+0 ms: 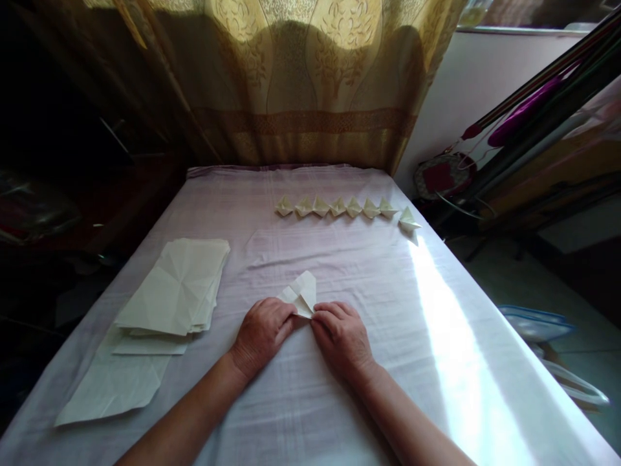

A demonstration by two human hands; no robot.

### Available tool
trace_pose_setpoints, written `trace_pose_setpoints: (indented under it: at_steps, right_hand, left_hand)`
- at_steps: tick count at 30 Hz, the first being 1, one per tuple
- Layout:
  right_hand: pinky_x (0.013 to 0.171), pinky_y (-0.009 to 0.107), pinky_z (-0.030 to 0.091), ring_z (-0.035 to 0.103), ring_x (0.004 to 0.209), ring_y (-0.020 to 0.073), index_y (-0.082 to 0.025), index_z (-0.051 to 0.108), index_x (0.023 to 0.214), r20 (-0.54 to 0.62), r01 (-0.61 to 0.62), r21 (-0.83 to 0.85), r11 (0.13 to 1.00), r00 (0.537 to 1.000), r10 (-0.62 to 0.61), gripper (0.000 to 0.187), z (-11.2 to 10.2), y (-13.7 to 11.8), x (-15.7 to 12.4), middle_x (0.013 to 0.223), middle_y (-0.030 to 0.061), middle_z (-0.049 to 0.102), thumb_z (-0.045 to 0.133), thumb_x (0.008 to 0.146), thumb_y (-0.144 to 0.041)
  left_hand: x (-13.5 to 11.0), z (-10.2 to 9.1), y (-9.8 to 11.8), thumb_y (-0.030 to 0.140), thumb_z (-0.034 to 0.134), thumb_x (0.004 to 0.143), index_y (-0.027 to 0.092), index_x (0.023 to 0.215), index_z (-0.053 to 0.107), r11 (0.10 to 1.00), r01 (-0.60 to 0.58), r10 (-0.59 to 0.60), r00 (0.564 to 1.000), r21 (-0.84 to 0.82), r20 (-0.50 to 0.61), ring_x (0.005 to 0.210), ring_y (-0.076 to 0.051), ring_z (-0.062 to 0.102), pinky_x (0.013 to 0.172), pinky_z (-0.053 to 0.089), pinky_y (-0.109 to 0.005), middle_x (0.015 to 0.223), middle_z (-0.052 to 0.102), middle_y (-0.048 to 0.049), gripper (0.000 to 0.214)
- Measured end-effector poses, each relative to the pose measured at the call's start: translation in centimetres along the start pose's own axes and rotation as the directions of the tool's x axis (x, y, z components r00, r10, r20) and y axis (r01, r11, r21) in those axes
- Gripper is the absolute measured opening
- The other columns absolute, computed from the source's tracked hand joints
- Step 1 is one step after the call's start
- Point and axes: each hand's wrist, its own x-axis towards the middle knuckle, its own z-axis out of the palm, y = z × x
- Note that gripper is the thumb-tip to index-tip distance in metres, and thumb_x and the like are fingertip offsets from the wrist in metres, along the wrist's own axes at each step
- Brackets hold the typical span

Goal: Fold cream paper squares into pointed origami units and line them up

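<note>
A small sheet of white paper (pixel 305 289), folded into an angular shape with a raised flap, lies on the cloth between my hands. My left hand (pixel 265 331) pinches its lower left side, thumb and fingers closed on the paper. At the lower right corner, my right hand (pixel 343 336) grips the same paper with bunched fingertips. Parts of the folds are hidden under the fingers. Farther back stands a row of several small folded paper boats (pixel 338 207), with one boat (pixel 409 221) set slightly apart at the right end.
A stack of creased paper sheets (pixel 174 285) lies to the left, with a loose sheet (pixel 116 382) under it. The pale checked cloth (pixel 233 213) covers the table. A patterned curtain (pixel 310 84) hangs behind. Bright sunlight falls along the right side. A bag (pixel 444 176) sits beyond the right edge.
</note>
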Motion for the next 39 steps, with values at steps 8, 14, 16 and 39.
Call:
trace_pose_setpoints:
  at_steps: [8, 14, 16, 39]
  right_hand:
    - [0.079, 0.033, 0.041, 0.058, 0.084, 0.0205, -0.022, 0.066, 0.086, 0.02, -0.187, 0.025, 0.982, 0.982, 0.187, 0.002, -0.1, -0.2, 0.2, 0.085, 0.0025, 0.069, 0.063, 0.085, -0.022]
    - [0.082, 0.034, 0.04, 0.058, 0.088, 0.0205, -0.024, 0.07, 0.092, 0.001, -0.197, -0.046, 0.979, 0.98, 0.197, 0.009, 0.1, -0.5, 0.2, 0.092, 0.0035, 0.068, 0.064, 0.086, -0.024]
    - [0.082, 0.034, 0.041, 0.057, 0.088, 0.0203, -0.025, 0.07, 0.092, -0.001, -0.198, -0.046, 0.979, 0.98, 0.198, 0.009, 0.1, -0.5, 0.2, 0.092, 0.0033, 0.068, 0.064, 0.086, -0.024]
    - [0.08, 0.034, 0.04, 0.057, 0.092, 0.0201, -0.026, 0.069, 0.098, -0.002, -0.185, -0.021, 0.982, 0.983, 0.185, 0.014, -0.1, -0.5, 0.6, 0.099, 0.003, 0.067, 0.062, 0.087, -0.02]
  left_hand:
    - [0.5, 0.5, -0.2, 0.023, 0.06, 0.09, 0.02, 0.104, 0.061, 0.998, 0.062, -0.061, 0.997, 0.021, -0.036, 0.082, -0.02, 0.062, 0.077, 0.048, -0.033, 0.087, 0.069, -0.0026, 0.015]
    - [0.9, 0.9, -0.5, 0.027, 0.056, 0.093, 0.021, 0.108, 0.06, 0.993, 0.069, -0.064, 0.997, 0.098, -0.051, 0.078, -0.019, 0.063, 0.073, 0.047, -0.032, 0.085, 0.07, -0.0025, 0.016]
    - [0.9, 1.0, -0.6, 0.027, 0.055, 0.093, 0.02, 0.11, 0.059, 0.991, 0.061, -0.054, 0.997, 0.116, -0.062, 0.079, -0.02, 0.063, 0.074, 0.047, -0.032, 0.087, 0.07, -0.003, 0.019]
    - [0.7, 1.0, 0.2, 0.025, 0.052, 0.096, 0.022, 0.096, 0.064, 0.986, 0.065, -0.061, 0.998, 0.156, -0.029, 0.078, -0.02, 0.058, 0.074, 0.043, -0.034, 0.083, 0.066, -0.0016, 0.013]
